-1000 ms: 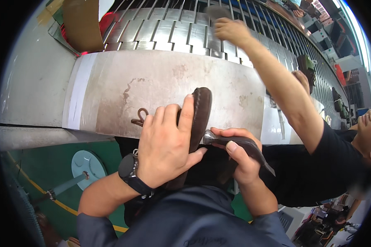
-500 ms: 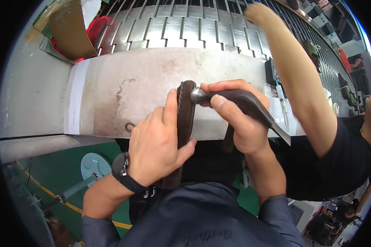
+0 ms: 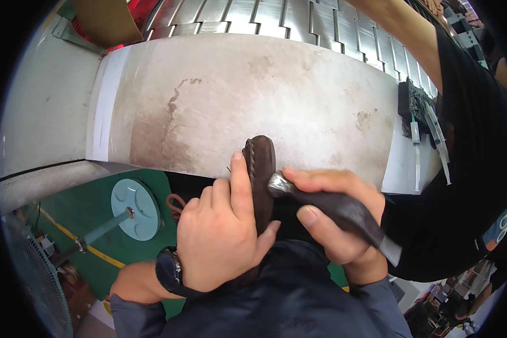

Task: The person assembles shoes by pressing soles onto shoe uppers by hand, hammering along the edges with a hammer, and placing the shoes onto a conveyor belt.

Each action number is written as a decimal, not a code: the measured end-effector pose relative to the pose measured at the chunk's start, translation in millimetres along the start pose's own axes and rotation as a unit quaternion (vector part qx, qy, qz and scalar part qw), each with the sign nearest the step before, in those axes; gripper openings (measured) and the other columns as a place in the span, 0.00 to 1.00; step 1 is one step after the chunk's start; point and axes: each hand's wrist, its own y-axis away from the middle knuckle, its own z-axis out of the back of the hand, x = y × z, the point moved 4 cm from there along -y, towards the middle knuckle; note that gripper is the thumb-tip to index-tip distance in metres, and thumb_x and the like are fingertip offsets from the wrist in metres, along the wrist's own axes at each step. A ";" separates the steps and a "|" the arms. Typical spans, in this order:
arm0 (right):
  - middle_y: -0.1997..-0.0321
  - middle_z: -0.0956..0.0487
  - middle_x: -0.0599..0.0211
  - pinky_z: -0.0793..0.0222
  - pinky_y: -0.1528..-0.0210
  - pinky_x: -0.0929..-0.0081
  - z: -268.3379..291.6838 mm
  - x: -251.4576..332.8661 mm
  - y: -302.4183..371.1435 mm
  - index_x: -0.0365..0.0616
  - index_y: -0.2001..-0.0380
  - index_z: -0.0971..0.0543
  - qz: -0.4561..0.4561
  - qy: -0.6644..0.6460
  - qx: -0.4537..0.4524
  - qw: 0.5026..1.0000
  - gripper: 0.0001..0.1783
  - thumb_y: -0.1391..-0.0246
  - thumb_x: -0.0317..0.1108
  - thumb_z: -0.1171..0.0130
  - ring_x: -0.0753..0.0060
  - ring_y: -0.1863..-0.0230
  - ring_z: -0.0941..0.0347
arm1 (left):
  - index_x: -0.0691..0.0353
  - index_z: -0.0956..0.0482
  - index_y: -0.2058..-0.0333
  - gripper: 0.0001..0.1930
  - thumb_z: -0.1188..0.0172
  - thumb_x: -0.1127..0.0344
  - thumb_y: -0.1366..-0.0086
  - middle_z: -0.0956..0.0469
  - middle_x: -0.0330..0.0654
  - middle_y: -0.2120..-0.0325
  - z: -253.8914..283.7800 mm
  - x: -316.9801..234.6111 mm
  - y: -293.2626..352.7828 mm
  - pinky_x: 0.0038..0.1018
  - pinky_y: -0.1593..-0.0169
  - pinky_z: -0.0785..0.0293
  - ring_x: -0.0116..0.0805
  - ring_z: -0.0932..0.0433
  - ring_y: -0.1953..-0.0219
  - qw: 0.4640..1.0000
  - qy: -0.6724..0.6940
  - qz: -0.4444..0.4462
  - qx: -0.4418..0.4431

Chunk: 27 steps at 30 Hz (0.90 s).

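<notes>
A dark brown leather shoe (image 3: 262,186) points its rounded toe away from me, over the near edge of the worktop, with a raised braided seam along its left side. My left hand (image 3: 217,231) holds it from the left, index finger stretched along the seam and thumb at the near part. A cobbler's hammer (image 3: 343,217) is in my right hand (image 3: 349,197), gripped by its dark curved body. Its round metal face lies against or very close to the shoe's right side; the flat blade-like end points toward the lower right. A brown lace loop (image 3: 176,205) hangs left of my left hand.
A stained pale worktop (image 3: 225,96) lies ahead, with a metal slat conveyor (image 3: 265,17) beyond. Two syringes (image 3: 416,152) and a black block (image 3: 414,104) are at right. A co-worker's arm (image 3: 408,25) reaches in. At lower left stand a pale-blue round base (image 3: 135,209) and a fan (image 3: 34,276).
My hands, the shoe and the hammer sit lower in the picture, nearer to me, as the view shifts. The hammer's face is lower along the shoe. The co-worker's arm has moved farther off.
</notes>
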 end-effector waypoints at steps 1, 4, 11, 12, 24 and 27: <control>0.48 0.12 0.46 0.17 0.46 0.67 -1.1 -1.6 -4.8 0.32 0.51 0.16 -0.027 -0.014 -0.001 1.000 0.18 0.45 0.23 0.27 0.58 0.48 0.11 | 0.82 0.41 0.29 0.56 0.22 0.50 0.46 0.25 0.50 0.66 -0.4 5.7 -2.2 0.39 0.67 0.23 0.45 0.22 0.68 1.000 0.022 0.000 0.009; 0.47 0.12 0.47 0.17 0.45 0.68 5.3 -4.0 -7.7 0.32 0.49 0.16 -0.030 -0.018 0.019 0.999 0.19 0.44 0.23 0.28 0.60 0.47 0.12 | 0.82 0.41 0.29 0.57 0.22 0.50 0.46 0.25 0.50 0.67 -2.7 12.3 -2.0 0.39 0.68 0.23 0.45 0.22 0.70 0.999 0.043 -0.012 0.015; 0.46 0.13 0.45 0.20 0.36 0.60 -9.2 7.8 3.6 0.28 0.50 0.17 0.065 0.043 0.068 0.995 0.19 0.44 0.24 0.28 0.57 0.39 0.15 | 0.82 0.48 0.27 0.58 0.22 0.54 0.43 0.18 0.61 0.56 1.8 10.7 -4.3 0.45 0.58 0.18 0.59 0.16 0.58 0.996 0.074 0.031 0.039; 0.48 0.12 0.44 0.19 0.38 0.63 -20.0 7.7 2.0 0.30 0.50 0.17 0.091 0.062 0.025 0.994 0.17 0.42 0.25 0.30 0.56 0.42 0.14 | 0.82 0.48 0.27 0.58 0.22 0.54 0.43 0.18 0.61 0.56 2.7 16.4 -3.7 0.45 0.58 0.18 0.59 0.16 0.58 0.996 0.074 0.030 0.037; 0.39 0.17 0.45 0.26 0.34 0.60 27.6 15.3 -59.1 0.35 0.41 0.19 0.115 0.453 -0.054 0.882 0.25 0.39 0.34 0.30 0.45 0.37 0.19 | 0.73 0.49 0.25 0.54 0.25 0.71 0.46 0.25 0.55 0.37 85.4 68.0 -25.8 0.43 0.28 0.31 0.43 0.24 0.33 0.800 0.552 -0.150 -0.178; 0.34 0.20 0.45 0.31 0.29 0.60 5.3 36.9 -56.6 0.32 0.33 0.25 0.132 0.160 -0.034 0.978 0.34 0.37 0.39 0.29 0.47 0.31 0.23 | 0.68 0.40 0.28 0.49 0.25 0.71 0.48 0.25 0.53 0.37 94.2 62.7 -41.7 0.50 0.22 0.44 0.44 0.28 0.30 0.880 0.345 -0.277 -0.172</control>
